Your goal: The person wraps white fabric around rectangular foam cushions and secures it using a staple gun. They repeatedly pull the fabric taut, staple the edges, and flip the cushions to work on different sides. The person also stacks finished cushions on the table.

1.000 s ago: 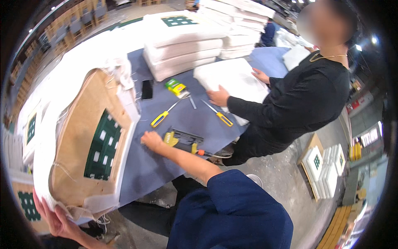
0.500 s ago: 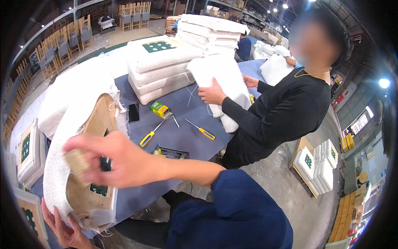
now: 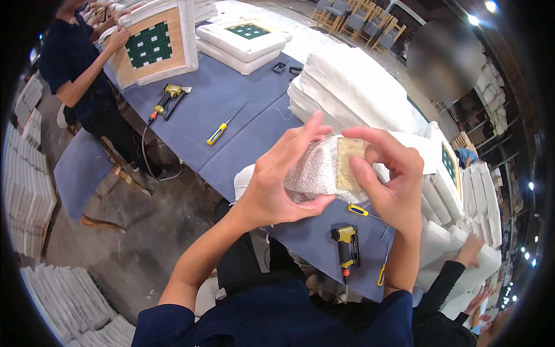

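My right hand (image 3: 388, 173) pinches a small pale yellow block (image 3: 349, 165) between thumb and fingers. Its grain is rough, and whether it is wood or foam I cannot tell. Directly behind the block is a padded piece in white, nubby fabric (image 3: 312, 170), partly hidden by both hands. My left hand (image 3: 283, 173) faces the block with thumb and fingers spread wide in a C shape, the white fabric showing between them. Whether its fingertips press on the fabric is unclear.
Nearby on the blue-grey table (image 3: 231, 156) lie a staple gun (image 3: 347, 248) and yellow-handled screwdrivers (image 3: 217, 134). Another staple gun (image 3: 167, 104) lies farther left, its hose hanging down. White cushions (image 3: 352, 87) are stacked beyond my hands. Co-workers stand left and right; one holds a webbed seat (image 3: 147, 46).
The view has swung round. My right hand has brought the block in front of the white fabric, and my left hand has left the padded piece's lower edge and come up opposite it, fingers spread.
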`<state>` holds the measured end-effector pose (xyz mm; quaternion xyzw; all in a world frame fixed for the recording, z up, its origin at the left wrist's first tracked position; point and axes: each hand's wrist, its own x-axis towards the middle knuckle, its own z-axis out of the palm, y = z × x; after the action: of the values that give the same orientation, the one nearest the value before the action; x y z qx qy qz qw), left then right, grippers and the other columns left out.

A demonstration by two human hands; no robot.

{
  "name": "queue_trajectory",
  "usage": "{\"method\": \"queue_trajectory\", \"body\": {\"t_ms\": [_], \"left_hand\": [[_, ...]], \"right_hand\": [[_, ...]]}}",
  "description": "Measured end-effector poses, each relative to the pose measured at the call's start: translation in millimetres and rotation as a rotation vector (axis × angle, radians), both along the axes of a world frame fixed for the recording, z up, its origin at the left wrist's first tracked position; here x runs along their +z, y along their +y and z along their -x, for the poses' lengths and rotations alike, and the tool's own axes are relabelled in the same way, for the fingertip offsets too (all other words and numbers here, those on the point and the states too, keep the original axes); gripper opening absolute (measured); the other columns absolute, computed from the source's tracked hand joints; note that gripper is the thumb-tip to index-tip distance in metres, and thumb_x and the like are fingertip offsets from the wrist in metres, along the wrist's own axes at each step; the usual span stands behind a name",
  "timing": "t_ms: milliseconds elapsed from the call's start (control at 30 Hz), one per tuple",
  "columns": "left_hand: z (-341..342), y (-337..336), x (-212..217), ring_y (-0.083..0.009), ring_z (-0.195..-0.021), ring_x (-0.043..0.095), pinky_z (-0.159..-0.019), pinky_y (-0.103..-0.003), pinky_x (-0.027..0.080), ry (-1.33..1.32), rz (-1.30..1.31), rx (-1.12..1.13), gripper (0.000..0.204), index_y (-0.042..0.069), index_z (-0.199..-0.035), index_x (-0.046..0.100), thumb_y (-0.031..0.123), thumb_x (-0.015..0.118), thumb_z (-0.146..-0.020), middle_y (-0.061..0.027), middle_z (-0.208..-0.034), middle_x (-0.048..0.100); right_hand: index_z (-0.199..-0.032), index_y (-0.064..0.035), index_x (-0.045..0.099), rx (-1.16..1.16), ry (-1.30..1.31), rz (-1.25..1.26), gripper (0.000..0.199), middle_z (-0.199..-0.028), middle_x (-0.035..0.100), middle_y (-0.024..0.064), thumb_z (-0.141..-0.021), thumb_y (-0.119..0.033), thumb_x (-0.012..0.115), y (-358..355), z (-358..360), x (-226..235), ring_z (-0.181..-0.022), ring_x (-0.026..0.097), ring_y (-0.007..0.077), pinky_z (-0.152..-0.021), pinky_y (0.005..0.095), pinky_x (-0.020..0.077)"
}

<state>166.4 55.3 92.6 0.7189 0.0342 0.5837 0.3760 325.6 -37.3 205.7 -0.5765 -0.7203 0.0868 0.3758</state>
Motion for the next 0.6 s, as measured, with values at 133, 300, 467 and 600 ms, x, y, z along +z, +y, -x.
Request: {"method": "queue_trajectory", "body": {"t_ms": [133, 300, 467, 600], "left_hand": [[7.0, -1.3, -0.5, -0.0336, -0.115, 0.063, -0.100, -0.039, 0.050, -0.013, -0.030, 0.042, 0.102, -0.002, -0.153, 0.037, 0.005, 0.085, -0.062, -0.0200, -0.129, 0.062], [9.0, -1.9, -2.1, -0.0348, -0.114, 0.062, -0.099, -0.040, 0.050, -0.002, -0.049, 0.031, 0.102, -0.003, -0.152, 0.037, 0.005, 0.085, -0.062, -0.0201, -0.126, 0.062], [12.5, 0.5, -4.5, -0.0359, -0.114, 0.061, -0.098, -0.040, 0.050, 0.015, -0.044, 0.052, 0.102, -0.004, -0.152, 0.038, 0.006, 0.085, -0.062, -0.0211, -0.126, 0.061], [10.2, -3.2, -2.6, -0.0380, -0.118, 0.061, -0.099, -0.041, 0.050, 0.077, -0.049, 0.082, 0.100, -0.003, -0.150, 0.041, 0.009, 0.087, -0.062, -0.0228, -0.132, 0.060]], "right_hand": [[-0.117, -0.0004, 0.070, -0.010, 0.070, 0.057, 0.032, -0.058, 0.049, -0.0027, -0.085, -0.001, 0.065, 1.5, 7.2, -3.9, -0.055, 0.046, 0.0033, -0.056, 0.0216, 0.0366], [-0.116, -0.0026, 0.071, 0.049, 0.078, 0.098, 0.032, -0.056, 0.047, -0.0038, -0.085, -0.002, 0.065, 2.4, 5.7, -8.4, -0.053, 0.044, 0.0030, -0.052, 0.0219, 0.0331], [-0.117, 0.0031, 0.070, 0.002, 0.111, 0.095, 0.033, -0.060, 0.044, -0.0069, -0.084, -0.001, 0.066, 7.3, 16.7, -10.8, -0.057, 0.039, 0.0013, -0.055, 0.0204, 0.0285], [-0.115, -0.0014, 0.072, -0.028, 0.106, 0.165, 0.033, -0.058, 0.049, -0.0041, -0.083, -0.002, 0.065, 5.4, 15.7, -10.0, -0.054, 0.043, 0.0022, -0.051, 0.0224, 0.0338]]}}
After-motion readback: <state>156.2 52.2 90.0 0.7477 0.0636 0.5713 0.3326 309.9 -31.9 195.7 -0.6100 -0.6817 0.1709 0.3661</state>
